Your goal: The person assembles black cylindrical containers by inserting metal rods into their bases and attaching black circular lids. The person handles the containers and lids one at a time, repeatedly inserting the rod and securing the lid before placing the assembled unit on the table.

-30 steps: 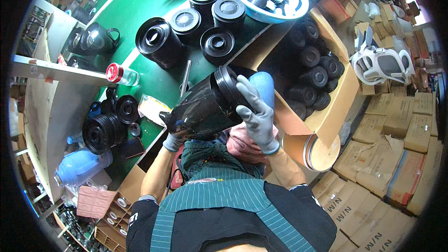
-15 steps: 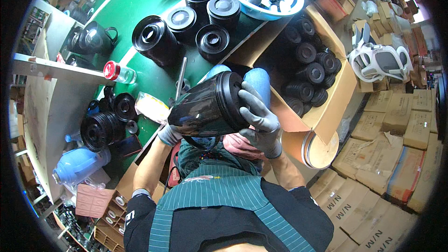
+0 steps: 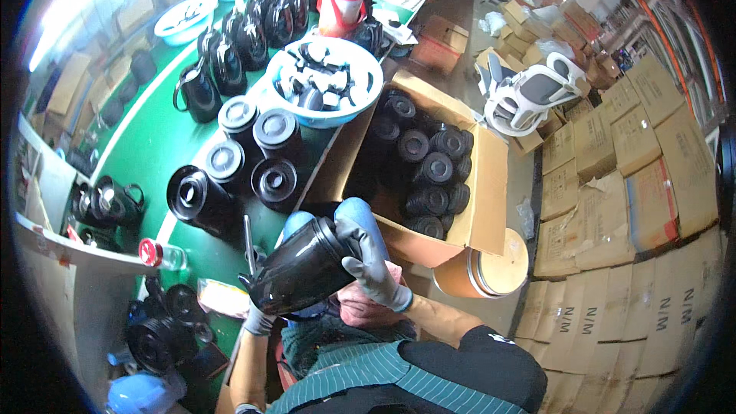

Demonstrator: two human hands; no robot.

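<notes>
The black jug body (image 3: 300,267) has dropped lower, both hands' grip clamped on it, beside the open brown carton (image 3: 479,192).

I wear grey knit gloves on my left hand (image 3: 257,320) and right hand (image 3: 373,264), plus a green-striped apron over a black shirt.

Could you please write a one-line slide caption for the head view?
Two gloved hands, left and right, hold a glossy black jug body tilted over the lap, beside a green table.
</notes>
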